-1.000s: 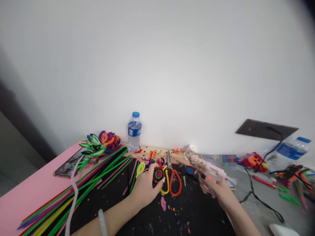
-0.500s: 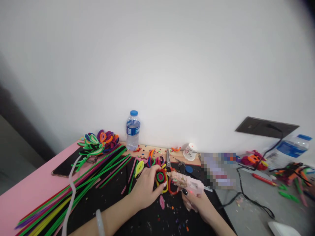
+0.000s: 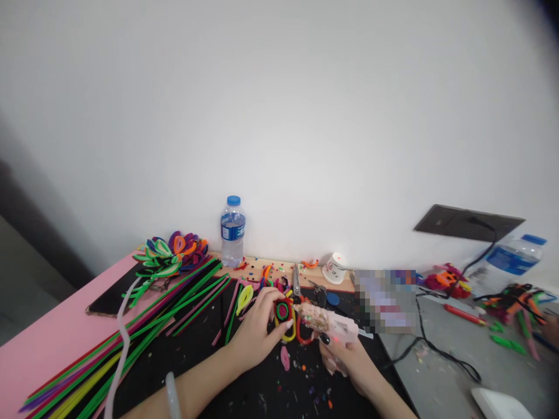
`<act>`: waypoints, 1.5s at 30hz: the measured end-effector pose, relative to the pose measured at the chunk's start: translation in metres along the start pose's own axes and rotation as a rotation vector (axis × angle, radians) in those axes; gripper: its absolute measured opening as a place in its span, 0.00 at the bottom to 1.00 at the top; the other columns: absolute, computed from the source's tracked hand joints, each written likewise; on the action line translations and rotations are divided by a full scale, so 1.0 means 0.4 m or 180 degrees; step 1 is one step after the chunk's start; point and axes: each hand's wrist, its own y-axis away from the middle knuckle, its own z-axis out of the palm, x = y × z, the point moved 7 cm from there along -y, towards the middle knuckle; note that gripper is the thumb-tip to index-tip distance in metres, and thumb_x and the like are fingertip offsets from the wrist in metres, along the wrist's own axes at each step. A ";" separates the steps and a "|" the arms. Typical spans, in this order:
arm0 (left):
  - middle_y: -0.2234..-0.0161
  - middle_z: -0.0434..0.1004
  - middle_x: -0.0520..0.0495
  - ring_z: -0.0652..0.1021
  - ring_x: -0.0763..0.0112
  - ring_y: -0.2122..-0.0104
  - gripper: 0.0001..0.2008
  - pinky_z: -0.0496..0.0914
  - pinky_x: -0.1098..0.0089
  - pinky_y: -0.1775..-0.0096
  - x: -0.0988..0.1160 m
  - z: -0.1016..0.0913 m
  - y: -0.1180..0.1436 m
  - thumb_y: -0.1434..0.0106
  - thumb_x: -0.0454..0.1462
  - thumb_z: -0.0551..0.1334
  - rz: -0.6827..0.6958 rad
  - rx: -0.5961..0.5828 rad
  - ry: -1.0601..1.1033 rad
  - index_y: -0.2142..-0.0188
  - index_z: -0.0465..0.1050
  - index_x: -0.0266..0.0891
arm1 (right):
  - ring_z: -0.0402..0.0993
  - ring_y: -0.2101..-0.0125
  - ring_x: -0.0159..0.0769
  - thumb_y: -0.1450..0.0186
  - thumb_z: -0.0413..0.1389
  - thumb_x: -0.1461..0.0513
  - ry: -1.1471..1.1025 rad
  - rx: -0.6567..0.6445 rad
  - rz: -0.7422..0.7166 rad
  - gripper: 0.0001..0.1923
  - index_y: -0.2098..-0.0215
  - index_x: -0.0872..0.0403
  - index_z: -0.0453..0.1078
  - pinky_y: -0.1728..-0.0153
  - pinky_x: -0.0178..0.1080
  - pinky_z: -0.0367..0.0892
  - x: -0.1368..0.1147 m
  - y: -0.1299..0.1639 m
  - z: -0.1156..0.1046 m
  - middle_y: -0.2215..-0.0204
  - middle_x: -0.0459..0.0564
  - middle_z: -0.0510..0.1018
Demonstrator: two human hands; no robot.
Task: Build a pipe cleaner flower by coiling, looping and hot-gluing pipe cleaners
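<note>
Between the thumb and fingers of my left hand is a small coil of red, green and black pipe cleaner. My right hand is wrapped round the grip of a pink glue gun, which shows a small red light. The gun's nozzle points left and sits right by the coil's edge; whether it touches, I cannot tell. Just below the coil are a yellow pipe-cleaner loop and a red loop. Nearer to me, a small pink loop lies on the black mat.
Long pipe cleaners fan out at left, near pipe-cleaner flowers and a phone. Behind stand a water bottle, scissors, keys and a paper cup. Black cable crosses the grey surface; another person's hand shows far right.
The whole view has shifted slightly, so things appear a little further left. Both hands keep their holds, with the glue gun still beside the coil.
</note>
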 end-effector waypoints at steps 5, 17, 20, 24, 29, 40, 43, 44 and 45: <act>0.56 0.64 0.43 0.70 0.65 0.62 0.15 0.67 0.65 0.60 0.006 0.003 0.001 0.41 0.33 0.58 0.0023 -0.0030 0.0043 0.54 0.60 0.41 | 0.49 0.87 0.22 0.46 0.58 0.46 0.0029 -0.0018 0.0003 0.25 0.64 0.58 0.61 0.85 0.30 0.49 0.000 -0.003 -0.001 0.86 0.36 0.57; 0.60 0.64 0.46 0.69 0.66 0.62 0.15 0.67 0.65 0.58 0.006 0.006 0.002 0.41 0.33 0.58 0.0050 -0.0118 0.0102 0.53 0.60 0.41 | 0.50 0.87 0.22 0.46 0.57 0.45 0.0030 0.0066 -0.0009 0.24 0.66 0.57 0.61 0.85 0.30 0.49 0.001 -0.002 -0.005 0.86 0.36 0.57; 0.61 0.63 0.47 0.70 0.68 0.65 0.15 0.67 0.65 0.59 0.000 0.010 0.004 0.41 0.34 0.58 0.0051 -0.0105 0.0115 0.53 0.60 0.41 | 0.50 0.87 0.22 0.46 0.57 0.45 0.0030 0.0090 0.0013 0.25 0.66 0.57 0.60 0.85 0.30 0.49 0.003 -0.004 -0.006 0.86 0.36 0.58; 0.62 0.63 0.48 0.69 0.68 0.66 0.15 0.67 0.66 0.60 -0.007 0.017 0.006 0.41 0.34 0.58 0.0085 -0.0066 0.0140 0.54 0.61 0.41 | 0.49 0.88 0.21 0.46 0.57 0.45 0.0063 0.0123 0.0049 0.24 0.66 0.57 0.60 0.86 0.29 0.48 0.008 -0.003 -0.006 0.87 0.35 0.57; 0.64 0.62 0.48 0.69 0.68 0.67 0.15 0.67 0.66 0.61 0.000 0.015 0.007 0.40 0.34 0.58 0.0122 -0.0088 0.0191 0.54 0.60 0.41 | 0.49 0.88 0.21 0.45 0.56 0.45 0.0103 0.0179 0.0029 0.22 0.71 0.56 0.59 0.86 0.29 0.49 0.014 -0.004 -0.011 0.87 0.35 0.57; 0.63 0.64 0.47 0.70 0.68 0.65 0.14 0.67 0.66 0.60 0.013 0.009 0.005 0.41 0.33 0.58 0.0079 -0.0160 0.0167 0.55 0.61 0.40 | 0.49 0.89 0.21 0.48 0.56 0.42 0.0153 0.0203 0.0120 0.25 0.75 0.55 0.57 0.87 0.29 0.50 0.008 -0.003 -0.005 0.88 0.36 0.57; 0.62 0.64 0.47 0.69 0.66 0.64 0.15 0.67 0.66 0.60 0.011 0.010 0.005 0.41 0.33 0.59 0.0084 -0.0144 0.0162 0.55 0.61 0.40 | 0.48 0.89 0.20 0.48 0.57 0.42 0.0129 0.0231 0.0137 0.26 0.74 0.55 0.58 0.87 0.28 0.49 0.006 -0.002 -0.004 0.88 0.35 0.57; 0.62 0.64 0.47 0.69 0.66 0.64 0.15 0.67 0.66 0.60 0.010 0.010 0.005 0.41 0.33 0.59 0.0092 -0.0142 0.0172 0.54 0.61 0.41 | 0.48 0.89 0.20 0.48 0.57 0.42 0.0138 0.0232 0.0150 0.26 0.74 0.55 0.58 0.88 0.28 0.48 0.007 -0.003 -0.004 0.89 0.35 0.57; 0.62 0.64 0.47 0.69 0.67 0.64 0.15 0.67 0.66 0.60 0.010 0.010 0.006 0.41 0.33 0.58 0.0095 -0.0146 0.0183 0.54 0.61 0.41 | 0.48 0.89 0.20 0.48 0.57 0.42 0.0147 0.0232 0.0161 0.26 0.74 0.55 0.58 0.88 0.28 0.48 0.008 -0.003 -0.004 0.89 0.36 0.57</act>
